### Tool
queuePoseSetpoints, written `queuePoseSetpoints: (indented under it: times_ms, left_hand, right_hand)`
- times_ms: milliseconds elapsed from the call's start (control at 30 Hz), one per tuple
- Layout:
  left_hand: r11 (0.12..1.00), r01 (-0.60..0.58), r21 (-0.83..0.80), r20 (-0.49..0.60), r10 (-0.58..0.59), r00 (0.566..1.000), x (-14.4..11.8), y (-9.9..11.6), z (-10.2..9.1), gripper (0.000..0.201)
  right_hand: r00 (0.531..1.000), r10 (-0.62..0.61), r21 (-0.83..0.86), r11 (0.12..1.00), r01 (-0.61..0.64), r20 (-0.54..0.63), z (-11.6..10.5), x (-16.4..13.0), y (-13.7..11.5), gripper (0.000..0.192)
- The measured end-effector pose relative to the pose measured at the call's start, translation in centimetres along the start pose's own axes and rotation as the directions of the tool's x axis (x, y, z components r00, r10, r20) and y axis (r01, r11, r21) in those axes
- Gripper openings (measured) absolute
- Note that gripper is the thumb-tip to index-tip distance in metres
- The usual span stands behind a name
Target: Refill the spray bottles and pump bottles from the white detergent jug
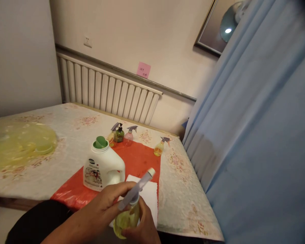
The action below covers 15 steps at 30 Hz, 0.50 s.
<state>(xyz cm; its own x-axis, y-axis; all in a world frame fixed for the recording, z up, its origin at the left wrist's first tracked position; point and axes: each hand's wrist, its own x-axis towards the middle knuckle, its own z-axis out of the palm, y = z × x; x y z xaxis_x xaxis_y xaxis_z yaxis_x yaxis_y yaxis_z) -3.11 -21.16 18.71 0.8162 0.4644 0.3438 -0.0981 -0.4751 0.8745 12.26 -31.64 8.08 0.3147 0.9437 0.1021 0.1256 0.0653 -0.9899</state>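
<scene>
Spray bottle (128, 217) with yellow liquid is held above the near edge of the tabletop (183, 189), between both hands. Left hand (109, 203) is curled over the trigger head, fingers wrapped about the neck; right hand (139, 230) is cupped under the round body from below, fingers closed on it. Long axis of the grey spray head runs from the hands up and to the right, nozzle tip pointing away toward the far right corner. Both hands are in contact; the left lies higher and the right nearer the camera.

Just beyond the hands, a white cloth (148, 193) lies on a red mat (139, 159). White detergent jug (103, 167) with green cap stands upright on the mat's left part, handle turned toward the hands.

Count: four small spray bottles stand near the far edge of the mat, three grouped (120, 134) and one apart to the right (160, 146); one is held, five in all. One jug, one cloth, one mat. A yellow translucent cover (20, 144) lies at the left edge.
</scene>
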Motion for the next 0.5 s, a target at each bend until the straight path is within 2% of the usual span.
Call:
queuePoseSetpoints:
  times_ms: [33,167,200,300,333,367,433,500]
  left_hand:
    - [1.000,0.001,0.007,-0.004,-0.001,1.000,0.0,0.0,-0.1,0.034]
    - [0.997,0.048,-0.059,-0.205,-0.059,0.977,0.1,-0.6,0.0,0.041]
    - [0.994,0.065,-0.087,-0.198,-0.081,0.977,0.1,-0.8,0.1,0.042]
    - [0.993,0.077,-0.091,-0.039,-0.081,0.996,-0.1,-1.3,0.4,0.039]
    - [0.994,0.071,-0.087,-0.017,-0.073,0.997,-0.2,-1.5,0.4,0.038]
    - [0.993,0.068,-0.098,-0.039,-0.072,0.997,-0.2,-1.6,0.3,0.037]
    - [0.979,0.071,-0.190,-0.186,-0.107,0.977,-0.3,-1.9,0.0,0.038]
    - [0.944,0.057,-0.325,-0.366,-0.181,0.913,-0.3,-2.0,-0.5,0.042]
  right_hand:
    - [1.000,0.000,0.003,1.000,0.000,0.001,0.0,0.0,0.1,0.079]
    - [1.000,0.018,-0.008,1.000,-0.018,-0.025,-0.1,0.1,0.3,0.088]
    - [1.000,0.018,-0.002,1.000,-0.018,-0.019,-0.1,0.1,0.3,0.088]
    - [1.000,0.004,0.025,1.000,-0.004,0.011,-0.1,0.1,0.2,0.084]
    - [1.000,0.004,0.027,1.000,-0.004,0.014,0.0,0.1,0.2,0.083]
    - [1.000,0.010,0.021,1.000,-0.011,0.007,0.0,0.1,0.3,0.083]
    - [0.999,0.039,0.001,0.999,-0.039,-0.024,0.0,0.0,0.6,0.087]
    - [0.997,0.066,-0.018,0.998,-0.067,-0.044,-0.1,0.0,0.8,0.091]
